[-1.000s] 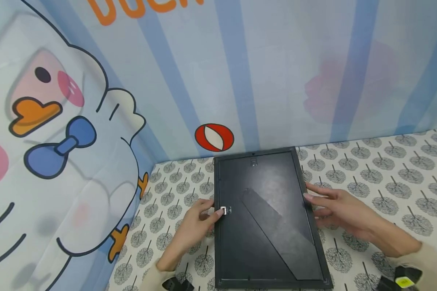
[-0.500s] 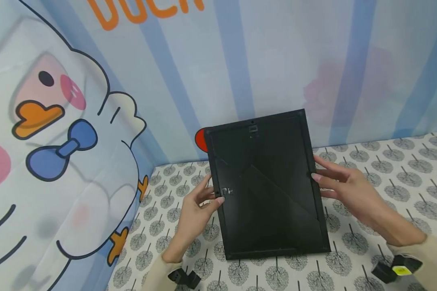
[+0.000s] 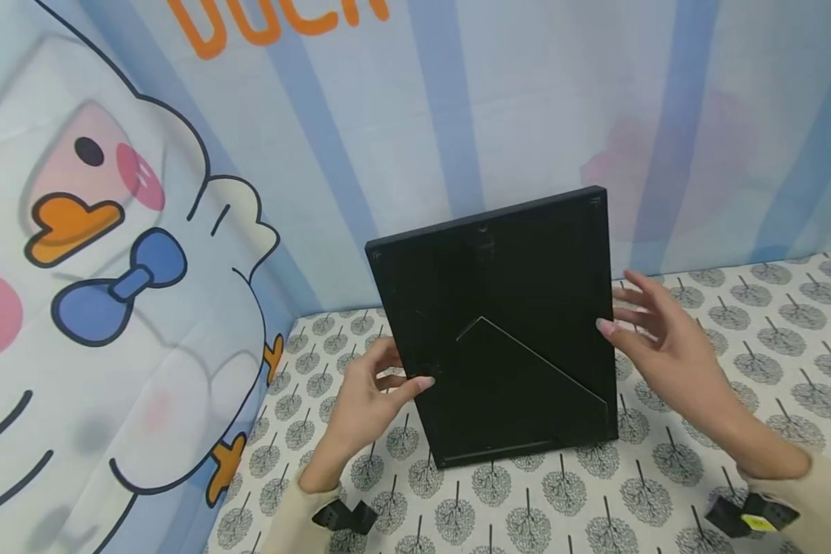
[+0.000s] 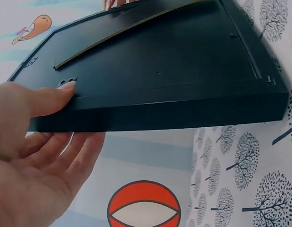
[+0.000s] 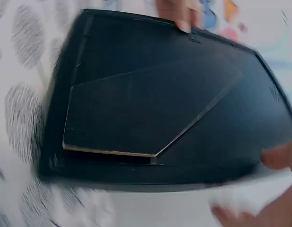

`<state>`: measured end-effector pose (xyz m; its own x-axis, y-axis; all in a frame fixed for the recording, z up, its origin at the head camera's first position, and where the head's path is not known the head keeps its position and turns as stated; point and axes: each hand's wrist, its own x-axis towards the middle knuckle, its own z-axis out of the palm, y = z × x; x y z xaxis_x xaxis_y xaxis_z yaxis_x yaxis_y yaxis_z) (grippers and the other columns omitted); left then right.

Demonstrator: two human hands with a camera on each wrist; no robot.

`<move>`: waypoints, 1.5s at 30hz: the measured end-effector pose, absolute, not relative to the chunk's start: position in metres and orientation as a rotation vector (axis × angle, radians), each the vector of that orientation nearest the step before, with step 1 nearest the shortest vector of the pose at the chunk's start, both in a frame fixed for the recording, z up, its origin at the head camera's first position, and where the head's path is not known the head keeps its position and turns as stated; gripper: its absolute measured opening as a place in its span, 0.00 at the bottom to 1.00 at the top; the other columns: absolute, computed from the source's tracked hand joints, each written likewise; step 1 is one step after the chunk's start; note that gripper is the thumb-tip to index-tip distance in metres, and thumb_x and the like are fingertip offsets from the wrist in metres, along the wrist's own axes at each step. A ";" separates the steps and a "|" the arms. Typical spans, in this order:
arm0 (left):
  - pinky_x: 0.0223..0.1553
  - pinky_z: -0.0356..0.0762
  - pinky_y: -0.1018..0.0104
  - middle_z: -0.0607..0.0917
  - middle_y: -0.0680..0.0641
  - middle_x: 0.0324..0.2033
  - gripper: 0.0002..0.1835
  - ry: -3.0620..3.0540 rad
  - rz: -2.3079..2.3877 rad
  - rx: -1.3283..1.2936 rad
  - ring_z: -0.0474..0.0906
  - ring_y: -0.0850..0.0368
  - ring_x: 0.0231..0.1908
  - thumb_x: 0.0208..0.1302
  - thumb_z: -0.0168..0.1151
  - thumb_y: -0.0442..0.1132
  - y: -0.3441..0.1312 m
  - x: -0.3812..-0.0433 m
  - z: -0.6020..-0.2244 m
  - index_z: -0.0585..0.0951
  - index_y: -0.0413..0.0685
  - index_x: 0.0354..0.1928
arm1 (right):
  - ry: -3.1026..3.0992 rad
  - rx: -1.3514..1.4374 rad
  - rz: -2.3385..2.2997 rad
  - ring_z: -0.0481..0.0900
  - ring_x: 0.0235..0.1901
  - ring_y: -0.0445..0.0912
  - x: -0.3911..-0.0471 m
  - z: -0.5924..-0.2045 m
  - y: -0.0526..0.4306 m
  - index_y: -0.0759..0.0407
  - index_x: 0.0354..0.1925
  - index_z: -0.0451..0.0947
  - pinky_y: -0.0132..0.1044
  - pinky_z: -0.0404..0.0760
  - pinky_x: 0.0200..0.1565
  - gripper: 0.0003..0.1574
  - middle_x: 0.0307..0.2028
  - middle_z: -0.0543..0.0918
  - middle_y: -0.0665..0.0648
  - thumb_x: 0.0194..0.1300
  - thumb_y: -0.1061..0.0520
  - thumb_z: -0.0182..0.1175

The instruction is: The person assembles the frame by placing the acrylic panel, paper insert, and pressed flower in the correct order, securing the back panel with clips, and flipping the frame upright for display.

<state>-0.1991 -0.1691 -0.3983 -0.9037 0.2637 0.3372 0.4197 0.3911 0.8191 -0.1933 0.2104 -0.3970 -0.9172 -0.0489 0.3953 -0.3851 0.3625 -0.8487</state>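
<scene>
A black picture frame (image 3: pixel 512 354) is tilted up in the head view, its back toward me and its front hidden. The outline of the easel leg (image 5: pixel 136 104) shows on the back panel. My left hand (image 3: pixel 370 400) grips the left edge, thumb on the back and fingers behind, as the left wrist view also shows. My right hand (image 3: pixel 665 338) is at the right edge with its fingers spread loosely. Its thumb (image 5: pixel 278 156) overlaps the frame's edge in the blurred right wrist view; whether it touches I cannot tell.
A table with a tree-print cloth (image 3: pixel 526 508) lies under the frame. Behind it hangs a blue striped curtain (image 3: pixel 540 100), and a large printed duck (image 3: pixel 145 369) fills the left side.
The frame has been raised from lying on the cloth to a steep tilt, its top edge swinging up. The right hand's fingers have loosened from the right edge.
</scene>
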 end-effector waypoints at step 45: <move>0.44 0.90 0.66 0.88 0.45 0.41 0.22 -2.102 -0.947 -0.800 0.90 0.50 0.43 0.58 0.79 0.30 -0.161 -0.212 -0.427 0.82 0.43 0.54 | -2.685 0.884 1.632 0.73 0.21 0.36 -0.179 -0.429 0.181 0.53 0.45 0.86 0.32 0.75 0.22 0.06 0.28 0.82 0.47 0.76 0.55 0.63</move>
<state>-0.2117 -0.1614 -0.4266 -0.5745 0.2474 0.7802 0.7483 0.5450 0.3782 -0.1793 0.1810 -0.4286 -0.8462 -0.5053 0.1691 -0.3827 0.3556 -0.8527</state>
